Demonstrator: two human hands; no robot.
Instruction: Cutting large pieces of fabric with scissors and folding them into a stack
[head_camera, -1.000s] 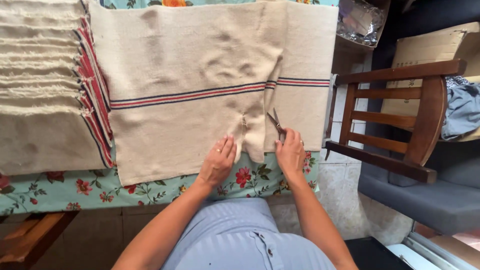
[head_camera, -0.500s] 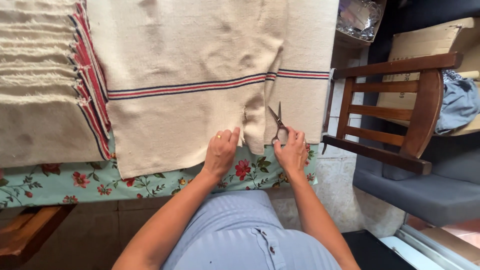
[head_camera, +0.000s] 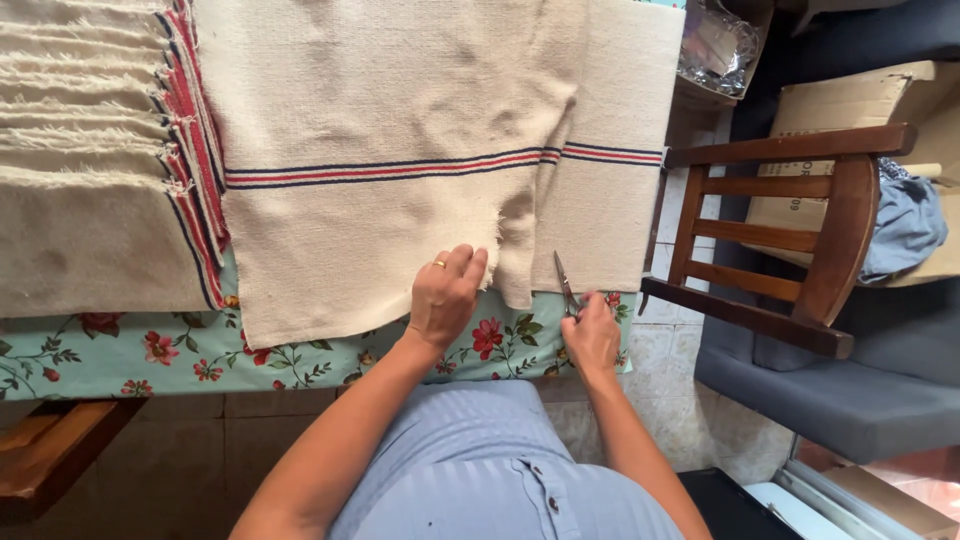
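- I see my left hand (head_camera: 447, 298) lying flat on the near edge of the cream cloth (head_camera: 400, 130), fingers together and stretched out, pressing the fabric down; there is a ring on one finger.
- My right hand (head_camera: 591, 330) is closed around the handles of a pair of scissors (head_camera: 566, 287), fingers curled tight on them, with the blades pointing away from me and nearly together.
- The scissors sit just beside the right edge of the cloth flap, over the flowered tablecloth (head_camera: 150, 350); I cannot tell whether the blades touch the fabric.
- The cloth is spread across the table and carries a red and dark blue stripe (head_camera: 390, 168) running left to right. Its near edge reaches almost to the table's edge, between my two hands.
- A second layer of the same cloth (head_camera: 620, 200) shows to the right, its stripe slightly offset.
- To the left lies a stack of folded cloths (head_camera: 90, 150) with fringed edges and red borders, touching the spread cloth.
- A wooden chair (head_camera: 790, 240) stands to the right of the table, near my right hand.
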